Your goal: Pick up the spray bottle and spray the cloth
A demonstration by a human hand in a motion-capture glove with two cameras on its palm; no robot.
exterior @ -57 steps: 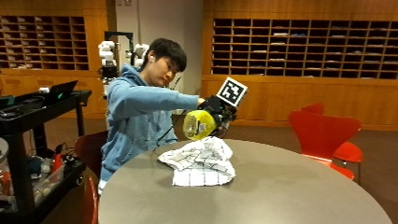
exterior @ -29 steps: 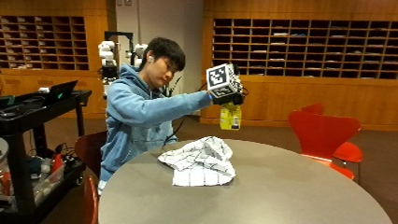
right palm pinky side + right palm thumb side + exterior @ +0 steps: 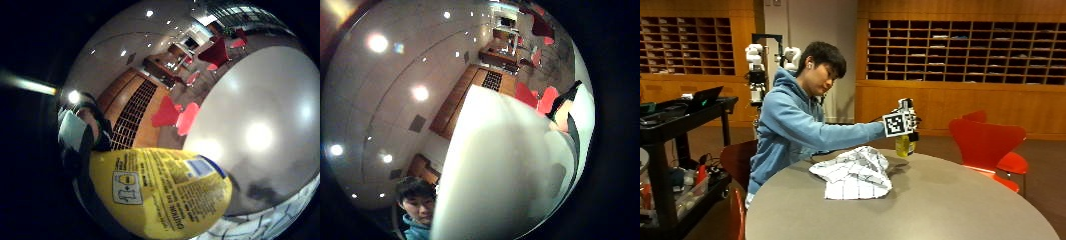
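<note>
A person in a blue hoodie is sitting at a round grey table (image 3: 953,200), reaching the right arm out over it. The gloved right hand (image 3: 906,122) is gripping the yellow spray bottle (image 3: 905,145) near its top, fingers curled round the neck and head, and is holding it upright just above the table or right at its surface; the outside view is not showing which. The bottle is hanging below the hand, its yellow body showing under the glove.

The cloth (image 3: 854,172), white with a dark check, is lying crumpled in a heap on the table. The bottle is standing just beside the cloth, on the side away from the person, and is not touching it as far as can be told. The bottle's nozzle is hidden by the hand, so where it is pointing cannot be told.

In the little finger side palm view the bottle's yellow label (image 3: 165,192) with small print is filling the near field, close against the palm, with the grey tabletop (image 3: 270,115) spreading beyond it and an edge of the checked cloth (image 3: 280,222) lying beside the bottle's base. In the thumb side palm view a pale blurred shape, likely the bottle's head (image 3: 505,175), is covering much of the frame.

Beyond the bottle from the cloth, a red chair (image 3: 986,145) is standing at the table's edge.
</note>
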